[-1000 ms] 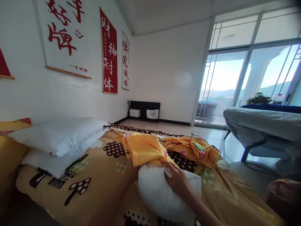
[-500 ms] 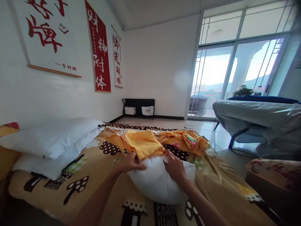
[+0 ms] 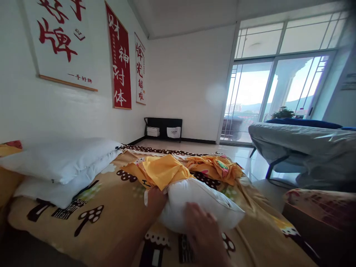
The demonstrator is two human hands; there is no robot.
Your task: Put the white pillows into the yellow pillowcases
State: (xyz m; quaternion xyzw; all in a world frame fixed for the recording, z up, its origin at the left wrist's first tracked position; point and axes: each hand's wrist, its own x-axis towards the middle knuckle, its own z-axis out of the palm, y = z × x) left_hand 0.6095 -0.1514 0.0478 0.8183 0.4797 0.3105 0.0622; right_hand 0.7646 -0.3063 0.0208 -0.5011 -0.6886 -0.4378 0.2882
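Observation:
A white pillow point(image 3: 204, 207) lies on the bed in front of me, its far end partly under a yellow pillowcase point(image 3: 164, 172). My left hand point(image 3: 157, 194) reaches in beneath the pillowcase's near edge, beside the pillow's left end. The cloth and the pillow hide its fingers, so its grip does not show. Over the near side of the pillow is my right hand point(image 3: 201, 230), smeared by motion. Whether it touches the pillow is unclear. A short white strip hangs by my left wrist.
Two stacked white pillows point(image 3: 69, 159) rest on the left of the patterned bedding point(image 3: 116, 222). A crumpled yellow printed cloth point(image 3: 215, 167) lies beyond the pillow. To the right stand a covered table point(image 3: 300, 139) and a flowered padded seat point(image 3: 319, 204).
My left hand has moved under the pillowcase. My right hand has come off the pillowcase's edge and drawn back toward me. The pillow's right end has swung outward; the pillowcase has folded over.

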